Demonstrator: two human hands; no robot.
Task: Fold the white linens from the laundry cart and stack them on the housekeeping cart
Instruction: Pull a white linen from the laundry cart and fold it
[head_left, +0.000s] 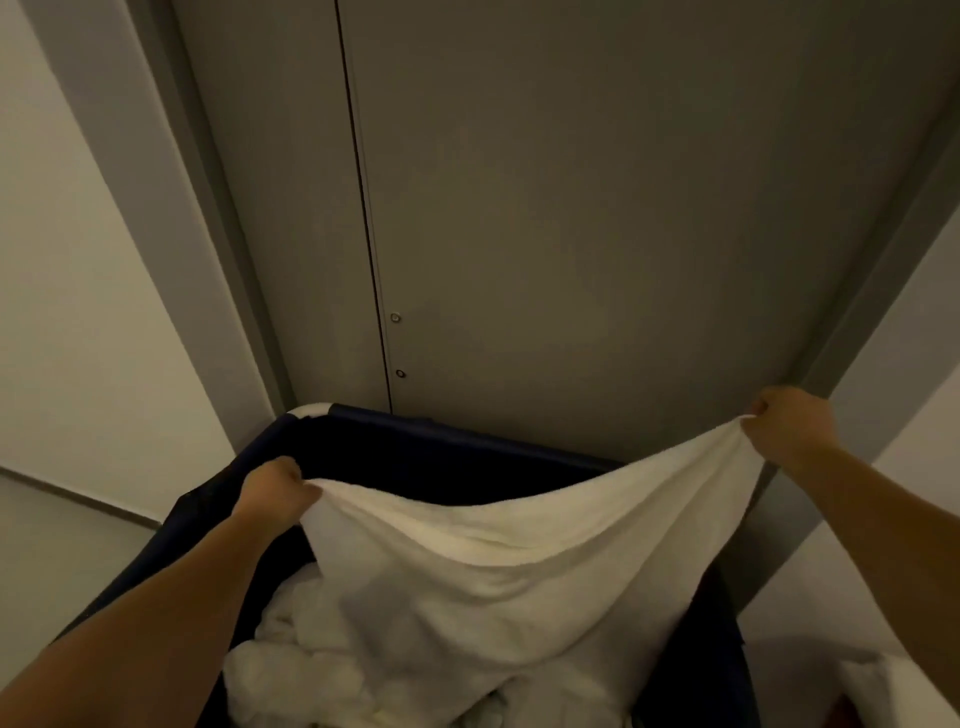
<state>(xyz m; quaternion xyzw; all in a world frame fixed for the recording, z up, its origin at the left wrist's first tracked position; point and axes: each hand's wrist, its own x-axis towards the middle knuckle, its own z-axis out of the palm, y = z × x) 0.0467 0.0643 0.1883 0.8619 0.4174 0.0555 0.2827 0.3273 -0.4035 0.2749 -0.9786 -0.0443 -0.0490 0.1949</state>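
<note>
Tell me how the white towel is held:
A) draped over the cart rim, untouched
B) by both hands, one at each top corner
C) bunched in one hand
B: the left hand and right hand each pinch a top corner of the towel, stretched above the cart.

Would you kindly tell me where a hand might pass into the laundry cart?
A dark gap lies between the far rim of the laundry cart and the towel stretched between left hand and right hand; a narrower one seems to run beside its right wall. The near end is crowded with heaped linens.
</note>
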